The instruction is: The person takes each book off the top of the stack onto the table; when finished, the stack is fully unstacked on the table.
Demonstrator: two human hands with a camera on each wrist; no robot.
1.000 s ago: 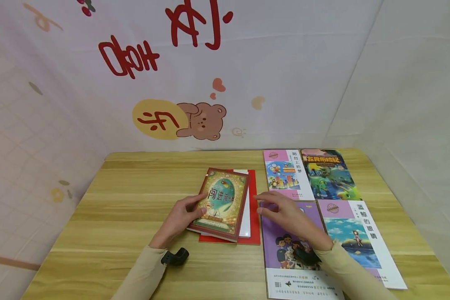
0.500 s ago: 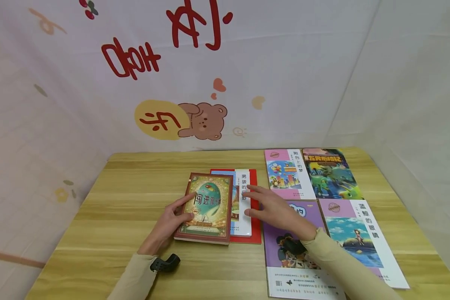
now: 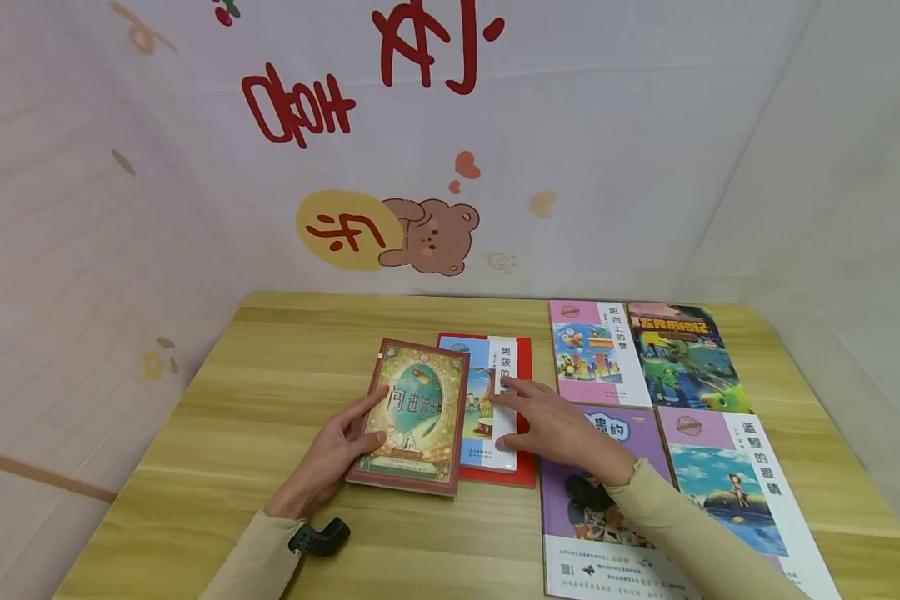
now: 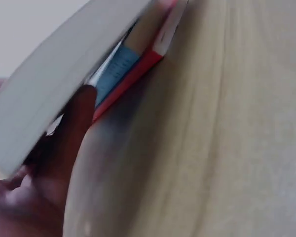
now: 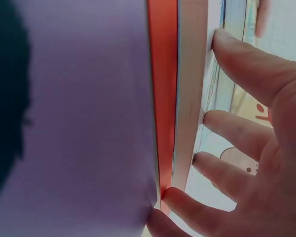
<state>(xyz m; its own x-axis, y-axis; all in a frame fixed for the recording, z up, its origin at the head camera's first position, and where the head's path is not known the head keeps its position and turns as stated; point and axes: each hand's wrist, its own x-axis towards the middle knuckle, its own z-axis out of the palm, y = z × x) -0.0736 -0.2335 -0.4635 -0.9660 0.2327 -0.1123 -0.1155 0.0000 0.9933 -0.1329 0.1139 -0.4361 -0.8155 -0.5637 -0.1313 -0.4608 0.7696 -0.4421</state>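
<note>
My left hand (image 3: 330, 454) grips a thick book (image 3: 414, 417) with a red-brown border and a gold-green cover by its left side, thumb on the cover. In the left wrist view a finger (image 4: 81, 116) lies beneath the tilted page block (image 4: 64, 79). Partly under that book lies a thinner book (image 3: 504, 425) with a white strip and a blue picture, on top of a red book (image 3: 526, 417). The fingers of my right hand (image 3: 551, 421) are spread at its right part. In the right wrist view their fingertips (image 5: 222, 37) touch the stack's cover and edge.
Right of the stack lie a purple book (image 3: 630, 450), a pink-and-white book with balloons (image 3: 592, 383), a dinosaur book (image 3: 686, 358) and a pink-and-white book with a seaside picture (image 3: 735, 483). A white printed cloth (image 3: 607, 125) rises behind the wooden table (image 3: 217, 400).
My left hand has slid the red-bordered book leftward, uncovering more of the blue-picture book. My right hand has moved left from beside the stack onto that book. The view has shifted slightly.
</note>
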